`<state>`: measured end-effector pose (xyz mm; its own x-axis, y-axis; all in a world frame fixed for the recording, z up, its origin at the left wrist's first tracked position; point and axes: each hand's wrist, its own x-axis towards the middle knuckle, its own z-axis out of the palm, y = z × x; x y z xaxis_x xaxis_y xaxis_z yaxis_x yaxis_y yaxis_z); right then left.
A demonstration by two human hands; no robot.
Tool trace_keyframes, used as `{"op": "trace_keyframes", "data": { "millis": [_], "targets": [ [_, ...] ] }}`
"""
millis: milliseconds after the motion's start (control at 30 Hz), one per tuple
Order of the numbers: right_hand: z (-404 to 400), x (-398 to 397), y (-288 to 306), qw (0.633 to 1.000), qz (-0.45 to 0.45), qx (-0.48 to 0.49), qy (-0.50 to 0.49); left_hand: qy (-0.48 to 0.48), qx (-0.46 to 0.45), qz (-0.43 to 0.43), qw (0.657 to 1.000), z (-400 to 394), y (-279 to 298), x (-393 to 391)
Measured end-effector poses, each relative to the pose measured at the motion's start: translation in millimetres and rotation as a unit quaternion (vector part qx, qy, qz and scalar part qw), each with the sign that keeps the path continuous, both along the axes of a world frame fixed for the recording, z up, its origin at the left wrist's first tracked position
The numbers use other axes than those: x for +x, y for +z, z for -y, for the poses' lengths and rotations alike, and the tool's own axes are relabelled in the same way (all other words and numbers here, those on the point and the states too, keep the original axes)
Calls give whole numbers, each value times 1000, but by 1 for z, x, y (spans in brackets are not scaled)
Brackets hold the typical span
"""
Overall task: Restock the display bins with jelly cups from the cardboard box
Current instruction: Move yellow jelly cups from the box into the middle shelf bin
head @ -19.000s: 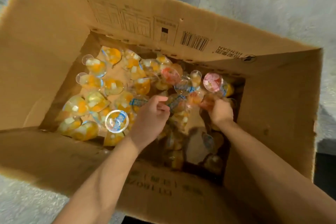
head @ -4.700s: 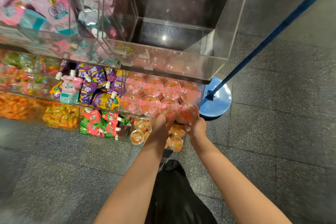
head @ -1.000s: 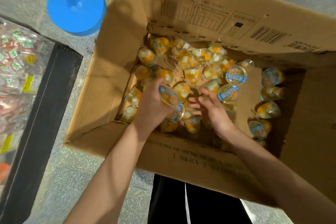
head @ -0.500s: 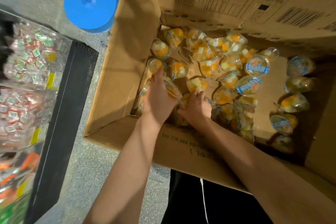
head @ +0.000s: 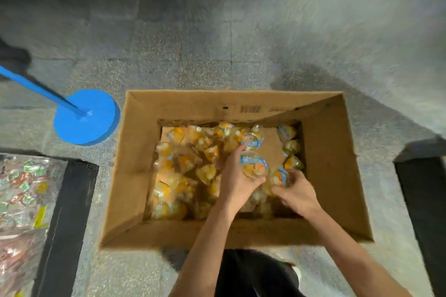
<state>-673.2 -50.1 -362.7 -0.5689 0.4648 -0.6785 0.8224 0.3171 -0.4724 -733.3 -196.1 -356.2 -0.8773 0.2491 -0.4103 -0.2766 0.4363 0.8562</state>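
A: Box open on the floor, cups heaped inside, mostly left and far side. Any print legible?

B: Barcode on the far inner flap, text too blurred. Cup lids blue-labelled, brand unreadable.

A: Hands?

B: Left hand inside the box, fingers curled around a cup, lid up. Right hand beside it, fingers pinching another cup.

A: Surroundings?

B: Blue post base left of the box; bin of wrapped sweets at the left edge.
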Motion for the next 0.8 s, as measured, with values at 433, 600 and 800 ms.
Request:
{"op": "trace_keyframes", "data": {
  "millis": [433,600,800],
  "targets": [
    [-242,225,244,930,-250,271,-8,-313,253,-91,911,-281,198,127],
    [-313,373,300,887,-314,328,-83,-390,325,-115,854,-384,257,260],
    [-376,539,331,835,-355,366,-206,-486,368,-120,784,-491,299,415]
  ]
}}
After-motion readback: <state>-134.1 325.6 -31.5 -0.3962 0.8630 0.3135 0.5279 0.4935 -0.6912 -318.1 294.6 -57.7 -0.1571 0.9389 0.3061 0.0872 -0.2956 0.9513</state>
